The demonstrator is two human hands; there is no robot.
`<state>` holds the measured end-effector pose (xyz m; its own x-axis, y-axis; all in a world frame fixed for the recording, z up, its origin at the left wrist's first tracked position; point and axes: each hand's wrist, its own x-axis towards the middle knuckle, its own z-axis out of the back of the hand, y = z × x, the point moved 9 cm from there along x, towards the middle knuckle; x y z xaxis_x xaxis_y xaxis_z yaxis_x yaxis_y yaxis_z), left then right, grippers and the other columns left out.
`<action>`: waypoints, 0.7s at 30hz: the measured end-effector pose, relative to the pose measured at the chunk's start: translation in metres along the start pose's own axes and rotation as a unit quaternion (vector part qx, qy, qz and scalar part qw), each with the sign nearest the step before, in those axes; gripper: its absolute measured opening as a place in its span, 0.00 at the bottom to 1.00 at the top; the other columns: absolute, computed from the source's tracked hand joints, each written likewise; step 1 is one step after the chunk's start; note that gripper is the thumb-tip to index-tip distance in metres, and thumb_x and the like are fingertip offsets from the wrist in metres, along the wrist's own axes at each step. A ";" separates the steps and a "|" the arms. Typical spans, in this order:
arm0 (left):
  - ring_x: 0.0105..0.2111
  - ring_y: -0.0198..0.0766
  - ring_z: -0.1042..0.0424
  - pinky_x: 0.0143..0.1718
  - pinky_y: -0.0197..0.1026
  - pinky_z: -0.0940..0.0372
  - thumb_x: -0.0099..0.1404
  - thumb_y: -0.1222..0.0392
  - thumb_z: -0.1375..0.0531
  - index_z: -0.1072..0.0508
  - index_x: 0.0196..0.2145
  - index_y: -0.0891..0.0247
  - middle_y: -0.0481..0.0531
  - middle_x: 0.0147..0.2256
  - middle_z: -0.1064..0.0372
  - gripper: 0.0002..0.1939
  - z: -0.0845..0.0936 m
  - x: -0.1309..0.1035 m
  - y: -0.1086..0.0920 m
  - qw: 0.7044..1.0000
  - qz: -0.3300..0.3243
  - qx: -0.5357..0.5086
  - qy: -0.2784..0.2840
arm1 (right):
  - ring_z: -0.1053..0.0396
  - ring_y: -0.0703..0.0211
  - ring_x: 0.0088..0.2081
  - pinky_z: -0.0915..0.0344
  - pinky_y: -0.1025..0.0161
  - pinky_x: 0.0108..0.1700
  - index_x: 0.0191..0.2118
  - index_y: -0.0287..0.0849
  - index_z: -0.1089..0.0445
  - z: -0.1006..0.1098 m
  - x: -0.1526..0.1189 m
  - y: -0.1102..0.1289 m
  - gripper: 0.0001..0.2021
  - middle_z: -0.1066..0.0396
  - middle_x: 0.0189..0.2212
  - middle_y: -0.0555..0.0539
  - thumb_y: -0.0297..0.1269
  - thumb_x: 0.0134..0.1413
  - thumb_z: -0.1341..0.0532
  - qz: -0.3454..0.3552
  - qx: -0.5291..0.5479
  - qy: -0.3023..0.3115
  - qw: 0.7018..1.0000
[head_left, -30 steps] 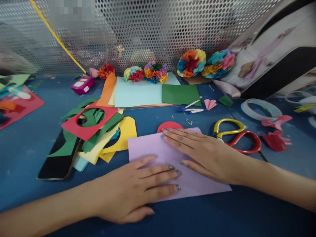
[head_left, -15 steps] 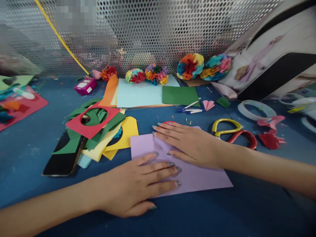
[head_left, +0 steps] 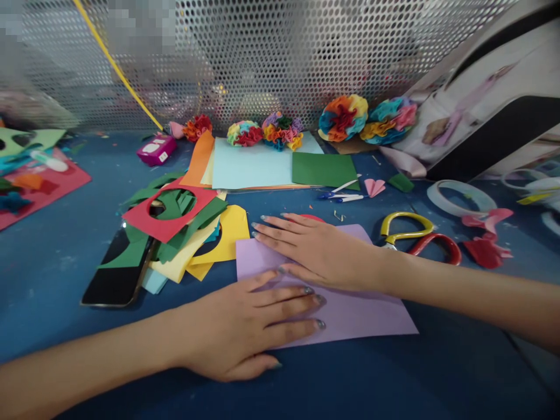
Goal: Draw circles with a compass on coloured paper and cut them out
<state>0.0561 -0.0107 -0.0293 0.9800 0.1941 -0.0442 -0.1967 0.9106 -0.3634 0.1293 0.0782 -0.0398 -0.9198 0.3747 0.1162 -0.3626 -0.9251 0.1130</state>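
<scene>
A sheet of purple paper (head_left: 350, 315) lies on the blue table under both of my hands. My left hand (head_left: 249, 326) rests on its near left part, palm down, fingers stretched out and a little apart, the thumb over the table. Farther up the sheet, my right hand (head_left: 319, 251) lies flat with its fingers extended to the left, the fingertips at the paper's upper edge. Part of a red round piece (head_left: 312, 217) shows just beyond the right hand; the rest is hidden. Scissors with yellow and red handles (head_left: 406, 224) lie beside my right wrist, their blades mostly covered.
Left of the sheet, cut paper scraps (head_left: 175, 204) partly cover a phone (head_left: 116, 286). Behind are light blue paper (head_left: 254, 166), a green sheet (head_left: 324, 169), crepe flowers (head_left: 343, 119) and a purple box (head_left: 156, 150). A tape roll (head_left: 459, 198) and a white bag (head_left: 476, 105) are right.
My right hand has slid left across the purple paper, its fingertips now nearer the sheet's left side. My left hand stays about where it was. The view has shifted slightly.
</scene>
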 end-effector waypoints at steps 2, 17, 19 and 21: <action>0.76 0.43 0.54 0.77 0.51 0.63 0.79 0.51 0.51 0.43 0.73 0.63 0.54 0.76 0.54 0.29 -0.001 0.000 0.001 1.000 0.002 0.005 0.002 | 0.50 0.45 0.76 0.49 0.41 0.74 0.75 0.33 0.47 0.000 0.006 0.001 0.28 0.46 0.74 0.40 0.41 0.78 0.54 0.008 0.001 -0.004 1.000; 0.76 0.44 0.54 0.76 0.52 0.56 0.80 0.50 0.51 0.46 0.74 0.63 0.54 0.77 0.56 0.31 -0.002 0.000 0.000 1.000 0.002 -0.004 0.017 | 0.52 0.44 0.76 0.51 0.39 0.74 0.73 0.31 0.42 0.000 0.038 0.019 0.28 0.44 0.74 0.41 0.39 0.75 0.50 0.059 -0.033 -0.018 0.998; 0.76 0.44 0.55 0.76 0.52 0.56 0.80 0.51 0.52 0.46 0.74 0.64 0.55 0.77 0.56 0.31 -0.003 0.000 0.000 1.000 -0.002 -0.006 0.015 | 0.52 0.45 0.76 0.50 0.39 0.74 0.73 0.31 0.44 -0.001 0.044 0.021 0.28 0.46 0.75 0.41 0.40 0.75 0.51 0.062 -0.033 -0.017 0.997; 0.76 0.44 0.56 0.76 0.52 0.56 0.80 0.51 0.52 0.46 0.74 0.64 0.55 0.77 0.57 0.31 -0.002 0.000 0.000 1.000 -0.005 -0.010 0.013 | 0.53 0.46 0.77 0.49 0.40 0.75 0.73 0.32 0.44 -0.003 0.048 0.021 0.28 0.46 0.75 0.41 0.39 0.76 0.52 0.057 -0.032 -0.022 0.998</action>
<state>0.0559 -0.0118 -0.0316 0.9826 0.1744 -0.0642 -0.1856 0.9051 -0.3826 0.0766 0.0765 -0.0343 -0.9484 0.2685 0.1686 -0.2669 -0.9632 0.0326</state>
